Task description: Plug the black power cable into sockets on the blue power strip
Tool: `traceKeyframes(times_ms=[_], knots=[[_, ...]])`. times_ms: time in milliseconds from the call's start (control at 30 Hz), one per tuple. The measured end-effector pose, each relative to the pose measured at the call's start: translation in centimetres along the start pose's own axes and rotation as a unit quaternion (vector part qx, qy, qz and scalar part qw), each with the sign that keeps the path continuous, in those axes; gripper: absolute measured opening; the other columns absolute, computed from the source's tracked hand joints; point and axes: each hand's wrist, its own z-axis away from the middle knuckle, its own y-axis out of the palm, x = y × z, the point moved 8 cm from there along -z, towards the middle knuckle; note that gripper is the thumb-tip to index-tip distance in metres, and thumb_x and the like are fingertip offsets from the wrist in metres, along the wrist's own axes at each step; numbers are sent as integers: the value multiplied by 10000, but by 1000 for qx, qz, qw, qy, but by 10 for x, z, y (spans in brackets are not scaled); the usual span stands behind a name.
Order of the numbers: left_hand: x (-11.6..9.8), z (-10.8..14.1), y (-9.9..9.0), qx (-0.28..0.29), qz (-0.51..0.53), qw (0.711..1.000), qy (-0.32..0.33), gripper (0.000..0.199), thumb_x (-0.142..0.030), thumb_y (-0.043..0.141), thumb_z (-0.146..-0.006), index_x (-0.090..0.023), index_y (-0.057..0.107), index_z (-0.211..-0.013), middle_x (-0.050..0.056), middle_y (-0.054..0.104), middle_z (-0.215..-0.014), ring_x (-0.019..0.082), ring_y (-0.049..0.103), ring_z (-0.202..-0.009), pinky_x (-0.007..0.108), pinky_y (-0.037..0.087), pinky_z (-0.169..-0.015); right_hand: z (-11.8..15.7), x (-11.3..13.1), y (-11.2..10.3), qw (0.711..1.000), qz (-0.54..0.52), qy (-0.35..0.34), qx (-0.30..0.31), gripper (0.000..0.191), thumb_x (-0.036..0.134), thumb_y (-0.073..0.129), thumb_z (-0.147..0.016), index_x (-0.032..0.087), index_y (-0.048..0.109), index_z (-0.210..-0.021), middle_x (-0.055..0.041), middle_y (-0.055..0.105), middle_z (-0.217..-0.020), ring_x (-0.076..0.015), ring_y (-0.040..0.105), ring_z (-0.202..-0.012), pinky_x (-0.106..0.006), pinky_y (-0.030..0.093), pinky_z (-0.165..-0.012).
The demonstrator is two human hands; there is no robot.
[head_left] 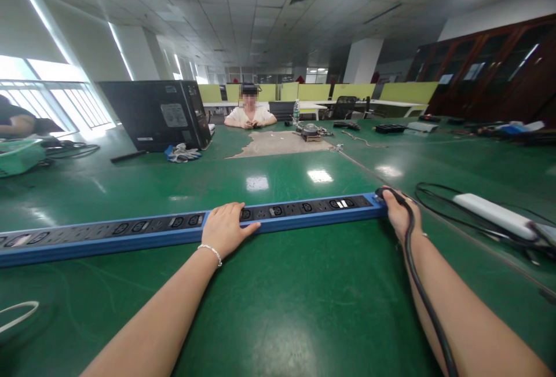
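A long blue power strip (282, 218) with a black face and several sockets lies across the green table, running off the left edge of the view. Laid over its middle, my left hand (226, 229) grips it, fingers across the top and thumb along the near side. At the strip's right end my right hand (403, 213) is closed around the head of a black power cord (412, 261). That cord runs back along my right forearm to the bottom of the view. My right fingers partly hide where cord and strip meet.
A black computer case (158, 113) stands at the back left, with gloves (182, 153) beside it. To the right lie a white power strip (493, 215) and tangled black cables. Across the table sits a person (251, 115); another person's arm shows at far left near a green basket (19, 157).
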Motion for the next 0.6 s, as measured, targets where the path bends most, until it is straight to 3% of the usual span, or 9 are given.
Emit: traceKeyframes(times_ms=[133, 367, 600], knots=[[0, 0, 0, 1, 2, 1000, -3, 632, -625, 440, -792, -149, 535, -1197, 140, 607, -1180, 274, 534, -1123, 418, 376, -966, -3, -3, 2, 998, 32, 53, 21, 385, 515, 486, -783, 247, 704, -953, -44, 678, -1035, -265, 554, -1077, -427, 390, -975], [0, -1, -1, 2, -1, 1000, -3, 622, -621, 451, -790, -151, 542, -1187, 134, 616, -1168, 267, 543, -1112, 403, 376, -967, -2, 4, 13, 992, 101, 25, 71, 387, 503, 458, -788, 265, 690, -985, -65, 661, -1060, -302, 474, -1180, -514, 332, -998], [0, 0, -1, 5, 9, 1000, -8, 613, -615, 468, -784, -160, 542, -1188, 132, 608, -1184, 268, 539, -1120, 409, 378, -966, 7, 6, 8, 989, 128, 51, 48, 437, 527, 484, -769, 268, 669, -1068, -104, 599, -1180, -346, 480, -1170, -547, 361, -960]])
